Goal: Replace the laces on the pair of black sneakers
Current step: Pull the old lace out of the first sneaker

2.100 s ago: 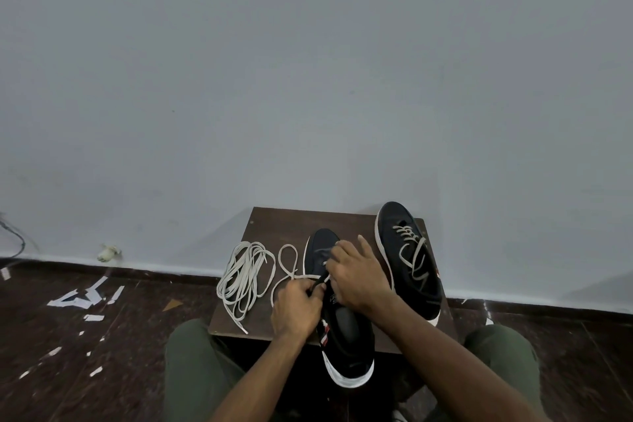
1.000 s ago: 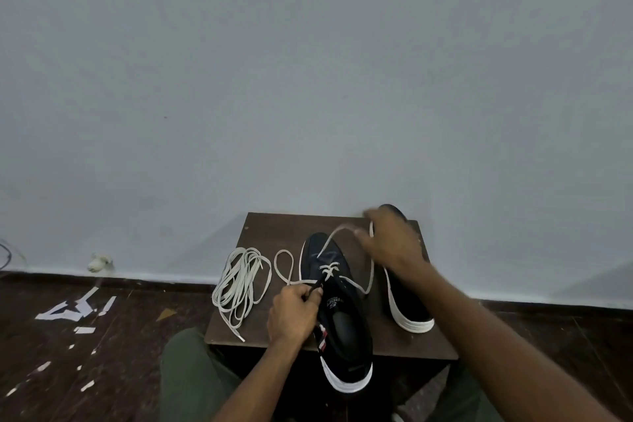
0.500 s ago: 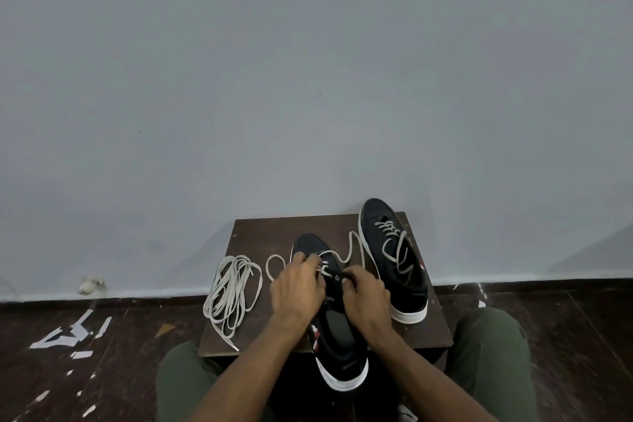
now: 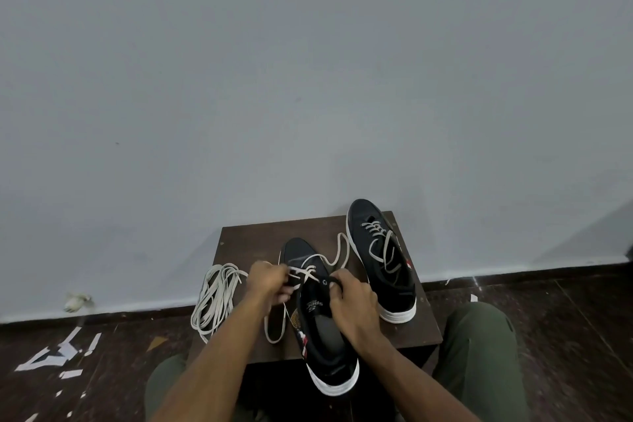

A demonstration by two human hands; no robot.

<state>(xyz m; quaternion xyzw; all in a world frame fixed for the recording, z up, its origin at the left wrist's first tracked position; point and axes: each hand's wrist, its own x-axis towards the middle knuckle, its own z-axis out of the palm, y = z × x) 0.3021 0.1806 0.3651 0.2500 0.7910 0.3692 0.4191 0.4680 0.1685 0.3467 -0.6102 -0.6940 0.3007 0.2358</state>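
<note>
A black sneaker (image 4: 323, 336) with a white sole lies in the middle of a small dark table (image 4: 250, 236), its heel hanging over the near edge. A white lace (image 4: 337, 252) is threaded through its front eyelets and loops off to the right. My left hand (image 4: 269, 284) pinches that lace at the left eyelets. My right hand (image 4: 352, 305) grips the sneaker's tongue and right side. The second black sneaker (image 4: 380, 260), loosely laced, stands at the table's right.
A bundle of loose white laces (image 4: 214, 301) lies on the table's left side. A grey wall rises right behind the table. White paper scraps (image 4: 58, 353) litter the dark floor at left. My knees in green trousers (image 4: 479, 339) flank the table.
My right hand pulled the lace up and out to the right, then came back to the near sneaker's tongue. My left hand stayed at the left eyelets. The view shifted slightly.
</note>
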